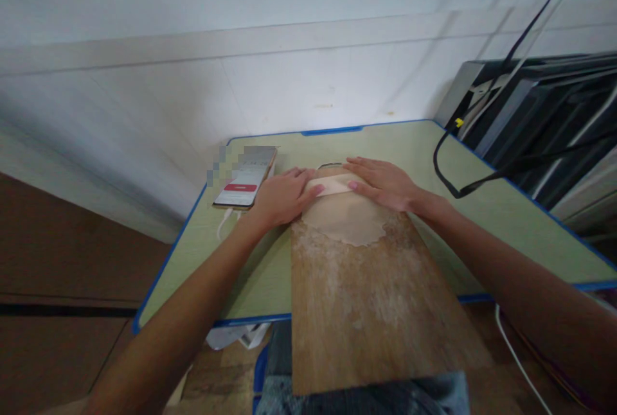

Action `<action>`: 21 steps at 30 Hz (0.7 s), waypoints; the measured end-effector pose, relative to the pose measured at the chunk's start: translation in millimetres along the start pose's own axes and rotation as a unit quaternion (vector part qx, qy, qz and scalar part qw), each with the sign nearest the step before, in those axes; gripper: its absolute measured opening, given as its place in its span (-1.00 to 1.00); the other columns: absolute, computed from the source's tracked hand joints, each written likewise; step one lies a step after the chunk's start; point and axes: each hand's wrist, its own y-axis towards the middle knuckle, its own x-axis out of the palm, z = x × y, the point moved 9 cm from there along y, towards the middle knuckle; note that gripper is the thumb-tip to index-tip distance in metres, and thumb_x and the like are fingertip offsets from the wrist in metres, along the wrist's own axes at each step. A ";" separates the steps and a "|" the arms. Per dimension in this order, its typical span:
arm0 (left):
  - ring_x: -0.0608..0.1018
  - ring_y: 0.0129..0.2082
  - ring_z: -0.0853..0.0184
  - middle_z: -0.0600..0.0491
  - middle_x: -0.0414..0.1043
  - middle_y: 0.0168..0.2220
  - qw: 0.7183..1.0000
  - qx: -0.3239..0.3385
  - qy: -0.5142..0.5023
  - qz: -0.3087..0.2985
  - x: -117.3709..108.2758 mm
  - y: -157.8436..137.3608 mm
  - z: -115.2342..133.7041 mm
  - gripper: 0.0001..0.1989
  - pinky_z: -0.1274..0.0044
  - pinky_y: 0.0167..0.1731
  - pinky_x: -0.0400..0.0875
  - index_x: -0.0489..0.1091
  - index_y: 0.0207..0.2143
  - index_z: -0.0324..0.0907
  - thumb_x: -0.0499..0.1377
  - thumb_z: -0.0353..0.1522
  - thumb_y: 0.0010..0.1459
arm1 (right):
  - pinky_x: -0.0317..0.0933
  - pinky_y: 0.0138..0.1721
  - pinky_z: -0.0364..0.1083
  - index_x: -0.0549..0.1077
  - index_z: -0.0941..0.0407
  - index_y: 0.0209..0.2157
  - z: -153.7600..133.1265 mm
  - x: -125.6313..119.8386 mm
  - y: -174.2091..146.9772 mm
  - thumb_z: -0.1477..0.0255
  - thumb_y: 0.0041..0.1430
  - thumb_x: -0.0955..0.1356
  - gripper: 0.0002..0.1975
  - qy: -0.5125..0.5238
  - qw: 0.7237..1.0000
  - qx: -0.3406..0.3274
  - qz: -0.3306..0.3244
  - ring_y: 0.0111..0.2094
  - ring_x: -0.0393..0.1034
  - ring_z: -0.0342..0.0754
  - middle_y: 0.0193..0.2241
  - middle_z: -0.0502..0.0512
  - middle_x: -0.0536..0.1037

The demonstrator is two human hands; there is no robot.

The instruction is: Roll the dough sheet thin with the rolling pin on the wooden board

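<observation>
A thin, flat sheet of pale dough point(351, 222) lies on the far part of a wooden board point(366, 299) with a ragged near edge. Across it runs a short, pale rolling pin point(330, 185), its middle showing between my thumbs. My left hand point(288, 195) covers the pin's left end, the thumb along its near side. Over the right end rests my right hand point(378, 182), fingers stretched across the top and thumb pointing inward. Both ends of the pin are hidden under my hands. White floury smears mark the board in front of the dough.
A phone point(243, 180) with a white cable point(222, 225) lies left of my left hand. The board overhangs the near edge of the blue-rimmed folding table point(260, 286) above my lap. A black cable point(456, 193) loops over the right side. A white wall point(289, 94) stands behind.
</observation>
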 end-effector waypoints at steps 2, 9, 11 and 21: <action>0.46 0.00 0.20 -0.05 0.37 0.07 1.000 -0.003 0.009 0.011 -0.5 -0.3 0.0 -0.48 0.43 -0.08 0.34 0.21 0.12 -0.19 -0.24 -0.11 0.33 | 0.01 0.17 0.10 0.25 0.16 0.17 -2.4 -1.8 -0.8 0.02 0.27 0.00 -0.33 -0.002 1.000 0.001 0.012 0.21 0.12 0.09 0.20 0.23 0.27; 0.43 0.03 0.18 -0.08 0.34 0.10 0.998 0.026 0.018 0.060 -3.5 -10.2 6.2 -0.53 0.38 -0.05 0.33 0.22 0.10 -0.22 -0.20 -0.16 0.33 | 0.19 0.01 0.12 0.30 0.16 0.14 -0.3 -7.5 -12.7 0.12 0.31 0.02 -0.42 -0.003 0.998 -0.007 0.056 0.04 0.33 0.12 0.05 0.22 0.45; 0.39 0.06 0.17 -0.11 0.32 0.10 0.997 0.028 0.020 0.074 -5.0 -12.2 7.2 -0.55 0.37 0.02 0.27 0.25 0.08 -0.25 -0.17 -0.18 0.32 | 0.20 0.01 0.09 0.34 0.19 0.10 -2.9 -11.1 -16.4 0.16 0.32 0.06 -0.46 0.014 0.996 -0.047 0.070 0.03 0.34 0.10 0.04 0.24 0.45; 0.42 -0.16 0.13 -0.12 0.40 -0.19 0.996 0.028 0.034 0.080 -9.5 -17.5 13.3 -0.62 0.34 -0.15 0.33 0.35 -0.18 -0.27 -0.13 -0.20 0.31 | 0.26 -0.07 0.06 0.36 0.19 0.07 -9.7 -16.5 -21.4 0.21 0.31 0.13 -0.53 0.009 0.992 -0.103 0.075 -0.04 0.35 0.10 -0.06 0.27 0.48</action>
